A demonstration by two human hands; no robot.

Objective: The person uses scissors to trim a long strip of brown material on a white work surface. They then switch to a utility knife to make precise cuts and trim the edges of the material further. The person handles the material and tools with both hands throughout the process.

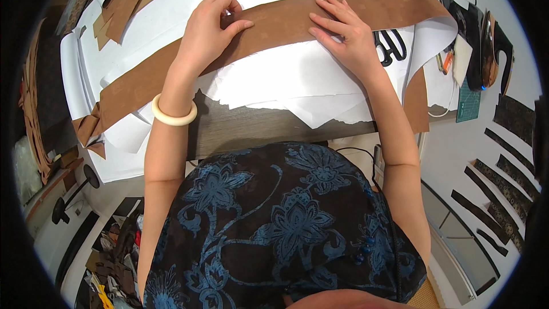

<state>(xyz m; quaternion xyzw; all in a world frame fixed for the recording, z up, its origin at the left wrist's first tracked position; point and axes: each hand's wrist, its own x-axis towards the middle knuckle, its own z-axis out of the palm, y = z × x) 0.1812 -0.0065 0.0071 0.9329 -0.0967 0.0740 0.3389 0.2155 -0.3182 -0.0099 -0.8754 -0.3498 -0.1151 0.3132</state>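
Note:
A long brown strip [280, 20] that looks like leather or suede stretches across the table in front of me. Its left end is folded and crumpled, while its right end curls over and bares a white underside [433, 40]. My left hand [211, 31], with a cream bangle [174, 119] on the wrist, is bent at the strip's far edge. Its thumb lies on the brown face and its curled fingers meet the edge; the fingertips are partly hidden. Farther right, my right hand [346, 31] lies flat on the strip with fingers spread.
Black-handled scissors [392, 48] lie just below the strip, near my right wrist. White paper sheets [269, 77] cover much of the grey wooden table [229, 129]. More brown pieces [127, 14] are at the far left. A green cutting mat [469, 105] and dark strips [479, 203] are at the right.

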